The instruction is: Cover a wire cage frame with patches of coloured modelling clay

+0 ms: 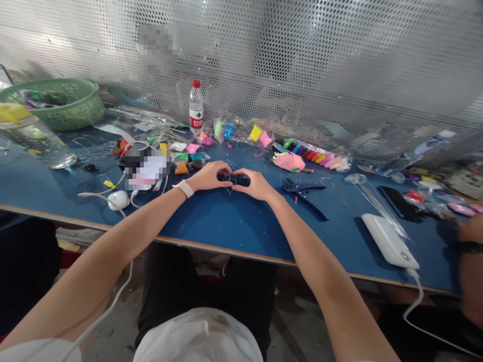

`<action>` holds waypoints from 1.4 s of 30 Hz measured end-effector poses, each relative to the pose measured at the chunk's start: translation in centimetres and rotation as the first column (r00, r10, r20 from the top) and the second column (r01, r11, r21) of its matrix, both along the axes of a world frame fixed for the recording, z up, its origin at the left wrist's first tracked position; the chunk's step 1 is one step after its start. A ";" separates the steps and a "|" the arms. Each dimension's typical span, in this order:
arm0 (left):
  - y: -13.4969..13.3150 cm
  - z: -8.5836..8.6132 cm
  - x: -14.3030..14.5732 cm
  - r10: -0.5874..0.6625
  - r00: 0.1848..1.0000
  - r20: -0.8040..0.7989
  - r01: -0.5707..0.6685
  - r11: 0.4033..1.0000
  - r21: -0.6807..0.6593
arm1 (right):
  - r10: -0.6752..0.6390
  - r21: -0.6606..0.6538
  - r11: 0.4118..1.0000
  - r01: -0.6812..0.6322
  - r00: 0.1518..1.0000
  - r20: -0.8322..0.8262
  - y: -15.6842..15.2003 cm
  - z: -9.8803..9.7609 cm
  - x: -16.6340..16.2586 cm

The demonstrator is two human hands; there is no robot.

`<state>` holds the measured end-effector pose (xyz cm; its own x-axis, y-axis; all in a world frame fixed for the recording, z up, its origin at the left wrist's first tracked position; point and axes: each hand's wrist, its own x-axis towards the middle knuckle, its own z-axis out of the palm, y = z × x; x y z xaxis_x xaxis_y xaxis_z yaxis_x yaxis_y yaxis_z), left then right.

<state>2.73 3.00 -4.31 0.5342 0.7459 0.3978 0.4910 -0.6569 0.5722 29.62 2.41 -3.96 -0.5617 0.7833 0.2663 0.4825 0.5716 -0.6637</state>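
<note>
My left hand and my right hand meet over the middle of the blue table. Between their fingertips is a small dark bundle of thin wire, with fine strands sticking out. Both hands are closed around it, thumbs and fingers curled; its exact shape is too small to make out. To the right of my right hand lie dark-handled pliers. Beyond them rests a pink clay figure. Small bags of coloured clay lie left of and behind my left hand.
A water bottle with a red cap stands by the perforated metal panel. At the left are a green basket and a clear jug. A white power bank and black phone lie right, near another person's arm.
</note>
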 end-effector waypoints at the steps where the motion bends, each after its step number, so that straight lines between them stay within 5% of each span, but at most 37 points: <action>1: 0.0 0.0 0.0 -0.001 1.000 0.012 0.001 1.000 -0.015 | 0.000 -0.005 1.000 0.000 1.000 -0.002 0.0 0.0 0.0; 16: -0.3 0.1 -0.1 -0.001 0.994 0.108 0.010 0.997 -0.083 | -0.013 -0.055 0.998 0.009 0.998 -0.062 0.5 -0.3 -0.3; 27: 0.3 -0.9 -0.3 0.021 0.996 -0.082 -0.018 0.999 0.034 | -0.003 -0.039 0.999 0.001 0.999 -0.045 0.6 -0.8 0.0; 42: -0.2 -0.5 -0.1 0.009 0.991 -0.130 0.002 0.996 0.085 | 0.006 -0.011 1.000 -0.006 1.000 -0.030 0.6 -0.8 -0.1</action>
<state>2.68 2.80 -4.84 0.5828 0.7148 0.3866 0.5606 -0.6981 0.4455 29.54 2.99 -4.73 -0.5580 0.7830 0.2748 0.4589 0.5671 -0.6840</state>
